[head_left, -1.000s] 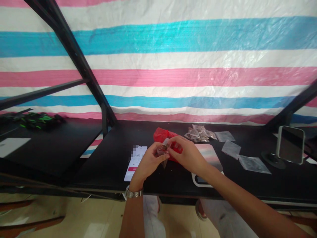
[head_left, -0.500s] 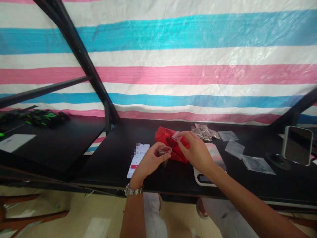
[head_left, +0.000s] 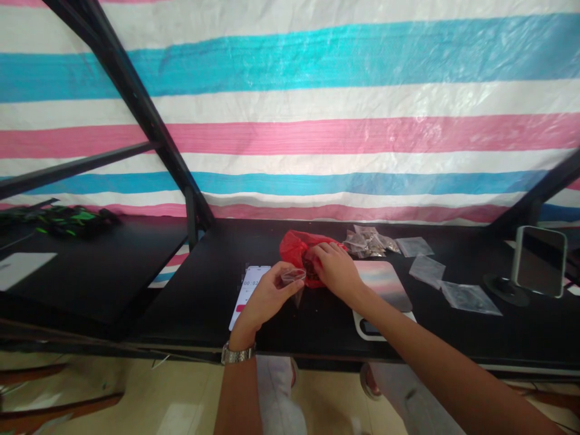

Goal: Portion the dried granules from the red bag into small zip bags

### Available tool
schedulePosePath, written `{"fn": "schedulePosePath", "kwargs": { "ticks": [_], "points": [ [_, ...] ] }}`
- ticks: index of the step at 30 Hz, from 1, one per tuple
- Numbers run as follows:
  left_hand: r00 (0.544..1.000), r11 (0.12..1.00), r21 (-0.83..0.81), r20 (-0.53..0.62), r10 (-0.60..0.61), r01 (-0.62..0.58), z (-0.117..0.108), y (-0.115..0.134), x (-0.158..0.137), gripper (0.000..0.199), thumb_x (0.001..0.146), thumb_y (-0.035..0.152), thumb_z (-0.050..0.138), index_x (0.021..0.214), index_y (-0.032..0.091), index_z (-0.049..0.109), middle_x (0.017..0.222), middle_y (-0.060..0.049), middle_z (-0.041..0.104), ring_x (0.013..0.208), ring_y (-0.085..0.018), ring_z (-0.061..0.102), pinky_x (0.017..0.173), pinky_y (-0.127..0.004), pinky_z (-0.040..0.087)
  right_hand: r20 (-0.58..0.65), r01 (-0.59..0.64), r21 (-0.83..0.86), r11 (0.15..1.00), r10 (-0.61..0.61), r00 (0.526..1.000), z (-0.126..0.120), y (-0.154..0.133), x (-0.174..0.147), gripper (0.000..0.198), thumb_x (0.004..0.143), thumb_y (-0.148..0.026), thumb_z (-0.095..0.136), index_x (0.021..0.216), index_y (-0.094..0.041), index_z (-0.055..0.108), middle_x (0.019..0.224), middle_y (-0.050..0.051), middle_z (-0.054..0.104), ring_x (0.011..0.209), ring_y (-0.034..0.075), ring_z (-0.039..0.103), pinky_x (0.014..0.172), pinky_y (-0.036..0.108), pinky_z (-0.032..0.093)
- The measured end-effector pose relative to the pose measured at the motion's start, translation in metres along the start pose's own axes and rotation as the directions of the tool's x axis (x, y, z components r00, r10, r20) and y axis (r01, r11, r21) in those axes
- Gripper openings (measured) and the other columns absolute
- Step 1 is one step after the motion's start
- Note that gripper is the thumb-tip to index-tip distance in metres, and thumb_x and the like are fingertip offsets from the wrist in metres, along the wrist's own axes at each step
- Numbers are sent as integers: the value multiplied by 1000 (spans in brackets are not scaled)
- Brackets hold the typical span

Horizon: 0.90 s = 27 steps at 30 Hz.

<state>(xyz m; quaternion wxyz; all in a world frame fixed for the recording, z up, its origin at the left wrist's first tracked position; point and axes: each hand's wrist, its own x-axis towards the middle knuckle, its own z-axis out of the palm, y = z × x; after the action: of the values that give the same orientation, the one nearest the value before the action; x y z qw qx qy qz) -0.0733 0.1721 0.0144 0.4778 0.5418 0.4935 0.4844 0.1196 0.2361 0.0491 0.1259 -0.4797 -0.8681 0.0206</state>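
Head view shows, as the largest thing, a plastic sheet with white, blue and pink stripes [head_left: 344,139], which hangs behind a long black desk [head_left: 190,308]. On this desk lies a flat white scale with a shiny plate [head_left: 389,290], and the right forearm crosses over its near left part. Left of the scale sits a crumpled red plastic bag [head_left: 292,244], its mouth open, with dark contents. The right hand [head_left: 335,269] has its fingertips inside this mouth; I cannot tell whether they grasp something. The left hand [head_left: 267,296] grasps a small clear plastic bag [head_left: 293,275] by its upper part, with the mouth open, just in front of the red bag. A dark-screened device on a round base [head_left: 541,261] stands at the right. Beside the left hand lies a white-screened phone [head_left: 247,293]. Behind the scale is a pile of small filled bags [head_left: 369,243]; right of it lie three flat clear bags [head_left: 426,270].
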Motion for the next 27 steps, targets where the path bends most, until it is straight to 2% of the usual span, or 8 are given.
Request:
{"fn": "schedulePosePath", "kwargs": {
  "ticks": [3, 7, 11, 15, 20, 23, 25, 27],
  "points": [
    [1000, 1000, 13, -25, -10, 10, 0, 2, 0, 36, 80, 45, 85, 102, 21, 69, 100, -3, 74, 97, -21, 70, 87, -33, 55, 34, -70, 22, 997, 69, 997, 5, 1, 7, 25, 101, -14, 56, 121, -18, 72, 126, 14, 75, 120, 28, 66, 101, 37, 48],
    [998, 997, -73, -59, -34, 29, 2, 3, 2, 41, 80, 51, 86, 101, 20, 69, 95, -2, 73, 90, -18, 67, 84, -31, 53, 71, -150, 130, 980, 142, 987, 7, 2, 12, 21, 99, -21, 64, 119, -18, 72, 122, 12, 78, 117, 26, 70, 98, 34, 50],
    [993, 977, -210, -112, -49, 24, 6, -3, 5, 49, 80, 58, 87, 101, 19, 68, 92, 0, 70, 84, -14, 64, 80, -27, 51, 81, -149, 139, 979, 138, 987, 6, 0, 12, 22, 98, -24, 67, 118, -18, 73, 121, 13, 78, 117, 27, 71, 98, 33, 51],
    [990, 913, -407, -116, -83, 28, 12, -6, 8, 51, 78, 58, 90, 102, 20, 67, 91, 1, 70, 83, -12, 64, 78, -25, 55, 79, -131, 212, 968, 117, 990, 8, -5, 11, 20, 95, -22, 68, 114, -19, 75, 117, 13, 80, 113, 27, 73, 95, 32, 51],
    [987, 849, -529, -139, -80, -6, 9, -1, 7, 52, 73, 53, 95, 100, 18, 68, 90, 1, 71, 78, -12, 66, 75, -25, 58, 106, -248, 486, 838, 226, 968, 17, -1, 16, 10, 89, -21, 72, 97, -23, 77, 101, 3, 83, 95, 21, 77, 83, 28, 53],
    [984, 840, -541, -161, -79, -22, 2, 1, 4, 52, 75, 53, 95, 102, 18, 68, 88, 0, 71, 75, -12, 67, 74, -26, 59, 129, -264, 550, 792, 231, 964, 17, 9, 15, 5, 88, -22, 74, 93, -22, 75, 96, 1, 82, 90, 19, 76, 79, 27, 52],
    [984, 846, -533, -156, -87, -9, -3, 2, 2, 52, 75, 53, 94, 103, 18, 68, 89, 0, 72, 75, -12, 67, 73, -27, 59, 130, -211, 520, 828, 168, 977, 10, 17, 10, 5, 90, -22, 72, 95, -22, 74, 94, 1, 81, 87, 19, 75, 78, 27, 51],
    [987, 861, -508, -125, -101, 24, -7, 2, -1, 52, 76, 53, 93, 105, 18, 68, 91, -1, 72, 77, -13, 67, 74, -27, 58, 103, -129, 394, 910, 96, 990, 0, 24, 4, 10, 93, -22, 71, 102, -21, 74, 100, 4, 81, 92, 21, 74, 82, 29, 50]
  ]
}}
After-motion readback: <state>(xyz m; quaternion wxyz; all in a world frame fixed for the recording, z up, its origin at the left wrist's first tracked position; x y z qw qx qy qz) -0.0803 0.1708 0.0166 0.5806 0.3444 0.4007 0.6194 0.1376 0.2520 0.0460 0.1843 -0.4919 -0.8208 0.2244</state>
